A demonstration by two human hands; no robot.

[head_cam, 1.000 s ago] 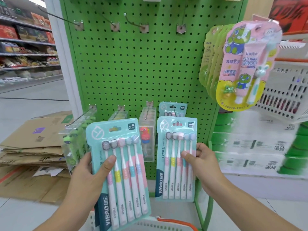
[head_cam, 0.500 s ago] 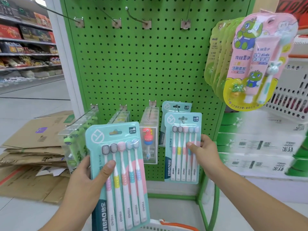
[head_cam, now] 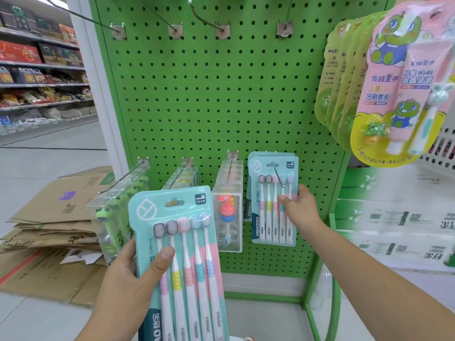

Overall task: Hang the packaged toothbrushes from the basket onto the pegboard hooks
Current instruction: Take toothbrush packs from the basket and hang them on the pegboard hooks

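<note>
Two teal toothbrush packs are in play before the green pegboard (head_cam: 221, 94). Nearer me, the left hand (head_cam: 128, 289) grips the bigger-looking pack (head_cam: 182, 262) upright, thumb across its front. Further in, the right hand (head_cam: 299, 207) pinches the second pack (head_cam: 273, 200), already threaded on the lower right hook (head_cam: 278, 177).

Flattened cardboard boxes (head_cam: 51, 217) on the floor (left side); stocked store shelves (head_cam: 41, 77) behind.

Green pegboard (head_cam: 221, 107); toothbrush pack (head_cam: 273, 200), clear boxes (head_cam: 227, 205) on lower hooks (head_cam: 277, 174).
</note>
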